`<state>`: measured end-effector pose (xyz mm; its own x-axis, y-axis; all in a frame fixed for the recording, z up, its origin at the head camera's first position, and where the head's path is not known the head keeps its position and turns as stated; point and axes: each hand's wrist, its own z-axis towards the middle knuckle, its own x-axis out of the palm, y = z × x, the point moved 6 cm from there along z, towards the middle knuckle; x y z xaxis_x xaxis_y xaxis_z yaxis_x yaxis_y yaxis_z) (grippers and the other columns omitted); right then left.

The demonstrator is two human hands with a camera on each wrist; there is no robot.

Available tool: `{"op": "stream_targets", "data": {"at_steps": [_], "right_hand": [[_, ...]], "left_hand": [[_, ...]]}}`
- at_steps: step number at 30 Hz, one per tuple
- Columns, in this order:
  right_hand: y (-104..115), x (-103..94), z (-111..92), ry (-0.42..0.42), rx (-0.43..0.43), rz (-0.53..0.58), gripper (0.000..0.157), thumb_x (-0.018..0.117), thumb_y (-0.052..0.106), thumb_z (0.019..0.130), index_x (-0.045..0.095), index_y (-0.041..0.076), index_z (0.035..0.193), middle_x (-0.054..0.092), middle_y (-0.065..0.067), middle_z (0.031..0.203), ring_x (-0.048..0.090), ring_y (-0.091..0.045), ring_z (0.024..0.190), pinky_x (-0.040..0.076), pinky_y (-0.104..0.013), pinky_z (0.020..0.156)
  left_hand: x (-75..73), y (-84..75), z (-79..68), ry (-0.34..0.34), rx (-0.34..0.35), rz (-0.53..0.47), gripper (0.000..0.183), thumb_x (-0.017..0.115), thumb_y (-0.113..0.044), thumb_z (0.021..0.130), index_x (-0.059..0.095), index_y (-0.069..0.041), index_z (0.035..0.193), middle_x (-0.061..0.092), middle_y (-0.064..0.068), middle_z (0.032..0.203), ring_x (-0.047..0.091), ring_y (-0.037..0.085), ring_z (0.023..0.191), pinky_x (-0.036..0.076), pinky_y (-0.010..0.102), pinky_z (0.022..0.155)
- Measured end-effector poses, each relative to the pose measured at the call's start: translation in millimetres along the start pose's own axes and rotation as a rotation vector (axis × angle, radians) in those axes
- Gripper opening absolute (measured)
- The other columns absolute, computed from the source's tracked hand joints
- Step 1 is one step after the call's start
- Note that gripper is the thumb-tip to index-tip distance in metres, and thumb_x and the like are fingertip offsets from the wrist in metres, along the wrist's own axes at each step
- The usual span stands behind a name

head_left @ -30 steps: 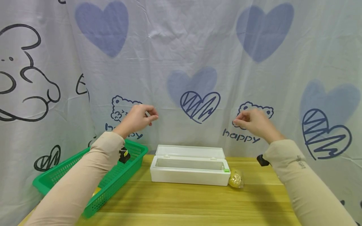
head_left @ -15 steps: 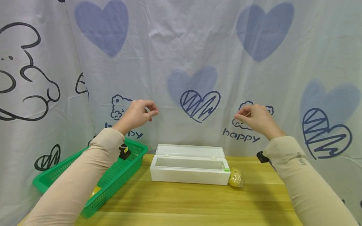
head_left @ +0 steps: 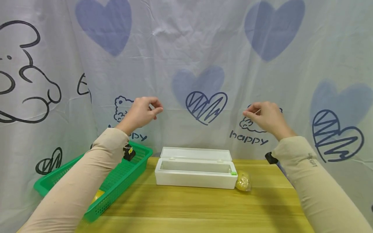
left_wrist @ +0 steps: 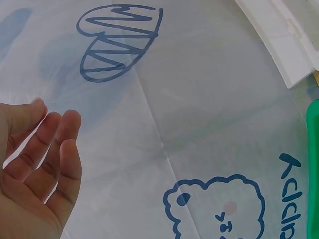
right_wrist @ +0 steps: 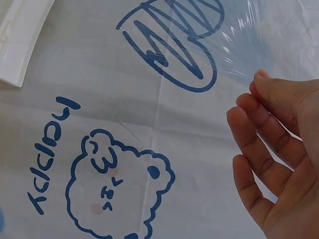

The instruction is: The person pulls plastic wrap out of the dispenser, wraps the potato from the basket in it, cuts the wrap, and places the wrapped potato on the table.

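A sheet of clear plastic film [right_wrist: 244, 42] stretches from my right fingertips; its shiny creases fan out in the right wrist view. My right hand [head_left: 268, 117] pinches it between thumb and index finger, raised in front of the curtain. Level with it on the other side, my left hand [head_left: 140, 111] pinches thumb to index finger too, with faint film glints by the tips in the left wrist view. Most of the film is too clear to make out. Below and between the hands, a long white box [head_left: 195, 181] stands on the table with its lid raised.
A yellow item in clear wrap [head_left: 243, 182] lies against the box's right end. At the left, a green basket [head_left: 116, 202] is partly covered by my left arm; a yellow item [head_left: 98, 195] shows inside. The wooden table [head_left: 186, 210] meets a patterned curtain [head_left: 198, 38] behind.
Both hands have risen a little, keeping about the same distance apart and the same pinching pose. The box, basket and wrapped item stay where they were.
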<state>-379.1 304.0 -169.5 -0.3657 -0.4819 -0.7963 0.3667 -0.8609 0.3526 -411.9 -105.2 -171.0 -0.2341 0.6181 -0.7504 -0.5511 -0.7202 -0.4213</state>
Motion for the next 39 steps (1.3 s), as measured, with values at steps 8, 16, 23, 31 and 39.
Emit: {"op": "stream_targets", "data": {"at_steps": [8,16,23,31,39], "right_hand": [[3,-7.5,3,-0.055,-0.007,-0.002,0.031,0.069,0.034,0.107,0.078,0.004,0.111,0.078,-0.020,0.111,0.074,-0.035,0.098,0.059,-0.048,0.081],[1,-8.8,-4,-0.087,-0.002,-0.007,0.029,0.070,0.033,0.106,0.078,0.005,0.109,0.078,-0.020,0.109,0.071,-0.033,0.093,0.051,-0.034,0.071],[8,-24.7,-6,-0.129,-0.005,0.001,0.032,0.071,0.036,0.105,0.079,0.006,0.108,0.078,-0.019,0.105,0.069,-0.029,0.087,0.049,-0.028,0.066],[15,-35.6,-35,-0.137,-0.005,0.064,0.029,0.075,0.039,0.102,0.079,0.010,0.109,0.079,-0.014,0.105,0.063,0.000,0.074,0.046,-0.017,0.064],[35,-39.2,-95,-0.168,-0.142,0.057,0.007,0.084,0.019,0.096,0.082,0.017,0.102,0.074,0.016,0.093,0.060,0.013,0.085,0.043,-0.010,0.080]], "left_hand": [[-5.3,-5.9,2.2,-0.045,-0.004,-0.004,0.015,0.065,-0.020,0.109,0.074,-0.008,0.111,0.075,0.013,0.107,0.073,0.024,0.077,0.060,0.043,0.074],[-4.8,-10.0,-1.6,-0.068,-0.013,-0.019,0.017,0.066,-0.020,0.109,0.074,-0.006,0.113,0.074,0.016,0.110,0.074,0.025,0.077,0.057,0.041,0.070],[-19.9,-19.7,-4.6,-0.120,0.011,-0.044,0.014,0.067,-0.019,0.108,0.075,-0.008,0.112,0.074,0.016,0.108,0.073,0.028,0.080,0.053,0.035,0.069],[-32.3,-29.0,-39.4,-0.141,0.081,-0.069,0.012,0.070,-0.022,0.106,0.077,-0.012,0.105,0.078,0.007,0.098,0.073,0.018,0.083,0.053,0.026,0.067],[-36.8,-41.3,-108.2,-0.100,0.263,-0.124,0.005,0.074,-0.010,0.102,0.079,-0.011,0.102,0.080,0.000,0.097,0.068,-0.003,0.090,0.057,0.011,0.078]]}}
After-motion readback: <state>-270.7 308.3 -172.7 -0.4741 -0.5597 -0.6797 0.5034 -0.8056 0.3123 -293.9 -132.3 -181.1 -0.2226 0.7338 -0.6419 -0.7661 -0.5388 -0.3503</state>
